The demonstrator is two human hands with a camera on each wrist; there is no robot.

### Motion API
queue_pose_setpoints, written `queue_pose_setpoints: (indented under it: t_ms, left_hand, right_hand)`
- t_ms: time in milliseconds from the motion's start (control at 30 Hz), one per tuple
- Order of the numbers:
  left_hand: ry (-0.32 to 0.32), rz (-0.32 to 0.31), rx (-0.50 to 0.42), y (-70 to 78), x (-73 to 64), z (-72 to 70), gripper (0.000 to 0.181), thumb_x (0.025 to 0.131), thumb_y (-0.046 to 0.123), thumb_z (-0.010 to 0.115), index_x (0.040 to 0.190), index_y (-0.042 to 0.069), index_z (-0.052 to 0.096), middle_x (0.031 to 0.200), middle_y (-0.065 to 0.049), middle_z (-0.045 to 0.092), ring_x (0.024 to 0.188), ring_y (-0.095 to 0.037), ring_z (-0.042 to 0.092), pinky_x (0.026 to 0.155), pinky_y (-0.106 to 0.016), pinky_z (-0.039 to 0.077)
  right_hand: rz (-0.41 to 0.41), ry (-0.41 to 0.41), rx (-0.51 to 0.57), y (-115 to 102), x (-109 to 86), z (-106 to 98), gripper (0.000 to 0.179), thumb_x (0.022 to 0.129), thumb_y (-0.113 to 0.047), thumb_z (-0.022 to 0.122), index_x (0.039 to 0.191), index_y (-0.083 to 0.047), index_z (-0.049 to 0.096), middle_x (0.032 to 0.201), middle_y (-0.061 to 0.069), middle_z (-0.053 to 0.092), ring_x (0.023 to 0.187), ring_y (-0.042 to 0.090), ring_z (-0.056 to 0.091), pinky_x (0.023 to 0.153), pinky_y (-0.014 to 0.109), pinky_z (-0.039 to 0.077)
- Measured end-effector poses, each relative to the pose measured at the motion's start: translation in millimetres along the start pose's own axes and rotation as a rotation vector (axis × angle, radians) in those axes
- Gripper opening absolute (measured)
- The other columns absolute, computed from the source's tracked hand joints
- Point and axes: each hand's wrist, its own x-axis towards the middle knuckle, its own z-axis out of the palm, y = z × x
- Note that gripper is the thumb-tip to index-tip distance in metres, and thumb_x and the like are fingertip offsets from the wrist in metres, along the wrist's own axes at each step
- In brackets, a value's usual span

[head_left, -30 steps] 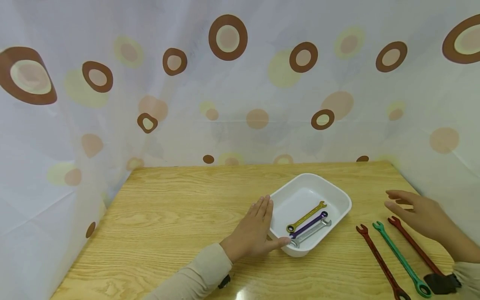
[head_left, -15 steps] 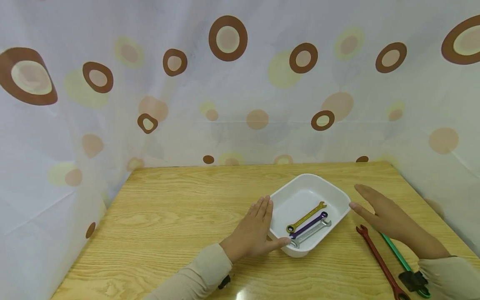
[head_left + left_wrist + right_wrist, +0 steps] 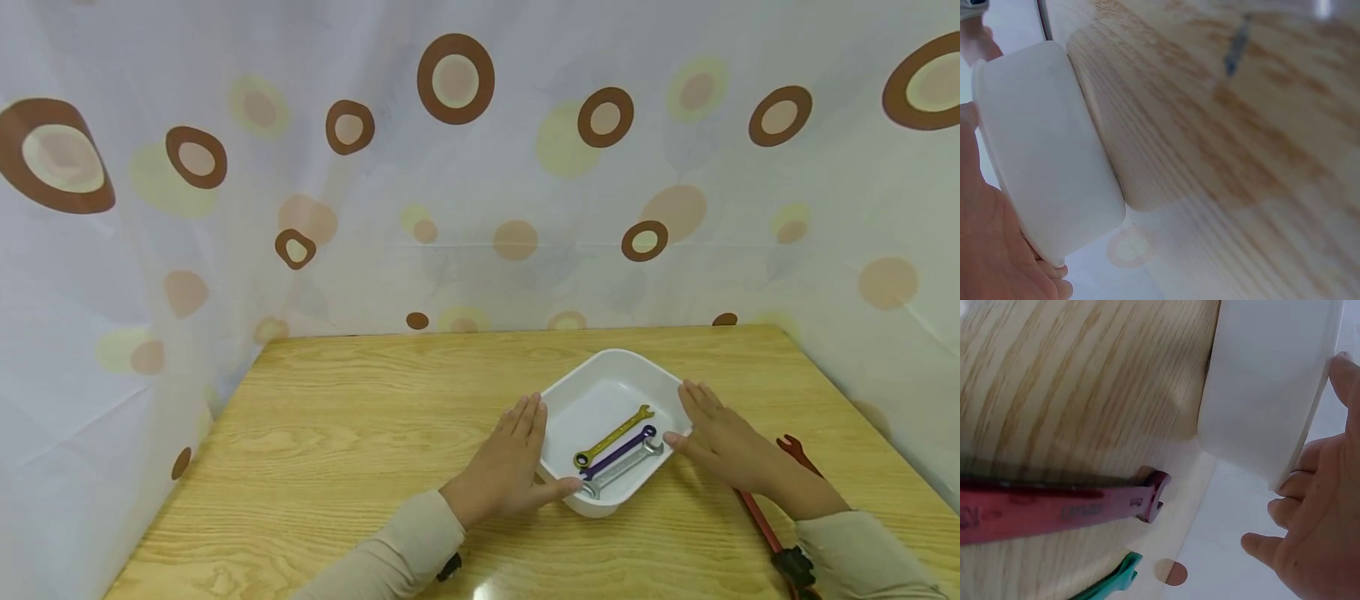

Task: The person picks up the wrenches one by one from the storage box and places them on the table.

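Observation:
A white plastic basin (image 3: 576, 388) stands on the table, turned at an angle. Inside it lie a gold combination wrench (image 3: 615, 435), a purple wrench (image 3: 619, 452) and a silver wrench (image 3: 626, 471), side by side. My left hand (image 3: 501, 468) lies along the basin's left side, fingers straight and thumb over the near rim. On the opposite side my right hand (image 3: 726, 448) rests its fingers at the rim, thumb near the silver wrench's end. Both wrist views show the basin's outer wall (image 3: 1054, 150) with fingertips right at its rim.
Right of the basin, partly under my right forearm, lies a red wrench (image 3: 763, 523). A second red wrench (image 3: 797, 452) lies farther right. The right wrist view also shows a green wrench (image 3: 1113, 580). A patterned cloth (image 3: 465, 183) hangs behind the wooden table (image 3: 360, 417).
My right hand has moved left from above the loose wrenches to the basin's right rim. The left hand and the basin have stayed in place.

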Motion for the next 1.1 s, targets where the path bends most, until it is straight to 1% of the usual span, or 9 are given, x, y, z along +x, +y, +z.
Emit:
queue_pose_setpoints:
  t_ms: [100,200,367,500,700,933,1033,1100]
  left_hand:
    - [0.001,-0.003,0.0,-0.4,0.0,1.9,0.106,0.086,0.079,0.024,0.152,-0.002,0.005,0.159,-0.018,0.001,0.147,-0.029,-0.001,0.118,-0.04,0.012]
    - [0.008,-0.004,0.01,-1.2,0.6,2.5,0.107,0.086,0.08,0.023,0.152,-0.002,0.005,0.159,-0.019,0.001,0.147,-0.03,0.0,0.118,-0.04,0.012]
    - [0.015,-0.001,0.023,-1.7,1.2,3.0,0.107,0.086,0.079,0.024,0.152,-0.003,0.007,0.159,-0.019,0.003,0.147,-0.033,0.005,0.118,-0.04,0.014]
    - [0.01,-0.003,0.019,-1.6,1.3,2.7,0.106,0.086,0.079,0.025,0.152,-0.003,0.006,0.159,-0.019,0.002,0.147,-0.033,0.006,0.118,-0.04,0.014]
    - [0.0,-0.005,0.017,-1.6,1.2,0.8,0.106,0.087,0.078,0.025,0.152,-0.002,0.004,0.159,-0.019,0.002,0.147,-0.032,0.005,0.118,-0.04,0.014]
    - [-0.01,0.001,0.007,-2.6,0.8,-0.5,0.107,0.086,0.079,0.025,0.152,-0.002,0.002,0.159,-0.019,0.0,0.147,-0.031,0.0,0.118,-0.041,0.013]
    - [-0.014,0.014,-0.031,-1.9,3.4,-5.1,0.107,0.086,0.079,0.028,0.152,-0.001,0.002,0.159,-0.018,-0.005,0.147,-0.029,-0.006,0.118,-0.041,0.01]
    - [-0.01,0.029,-0.072,-0.9,7.6,-9.6,0.106,0.087,0.077,0.032,0.152,0.0,0.002,0.16,-0.017,-0.006,0.147,-0.028,-0.009,0.118,-0.04,0.009]
  right_hand:
    - [0.025,-0.015,-0.043,0,0.5,1,0.086,0.098,-0.043,0.05,0.146,0.016,0.011,0.153,0.035,0.006,0.142,0.05,0.002,0.102,0.073,0.016]
    - [0.045,-0.026,-0.066,-1,1.2,0,0.087,0.098,-0.046,0.049,0.146,0.015,0.011,0.153,0.035,0.006,0.142,0.049,0.002,0.102,0.073,0.014]
    - [0.05,-0.034,-0.064,-2,2.3,-1,0.088,0.098,-0.047,0.049,0.147,0.015,0.01,0.153,0.035,0.005,0.142,0.048,0.0,0.103,0.074,0.011]
    - [0.053,-0.042,-0.056,-3,2.6,-2,0.088,0.098,-0.047,0.049,0.146,0.015,0.01,0.153,0.035,0.005,0.142,0.048,0.0,0.103,0.073,0.01]
    - [0.028,-0.038,-0.028,-3,3.0,-3,0.087,0.098,-0.044,0.051,0.145,0.018,0.011,0.152,0.037,0.004,0.141,0.051,0.001,0.106,0.069,0.013]
    - [0.021,-0.039,-0.015,-3,3.0,-1,0.087,0.098,-0.043,0.051,0.145,0.017,0.01,0.153,0.036,0.002,0.141,0.051,0.0,0.108,0.065,0.012]
    - [0.023,-0.038,-0.019,-3,2.4,-2,0.087,0.098,-0.044,0.051,0.145,0.017,0.01,0.153,0.036,0.002,0.141,0.051,0.0,0.108,0.066,0.013]
    - [0.023,-0.038,-0.019,-3,2.7,-2,0.087,0.098,-0.044,0.051,0.146,0.016,0.01,0.153,0.035,0.001,0.141,0.05,0.0,0.108,0.066,0.013]
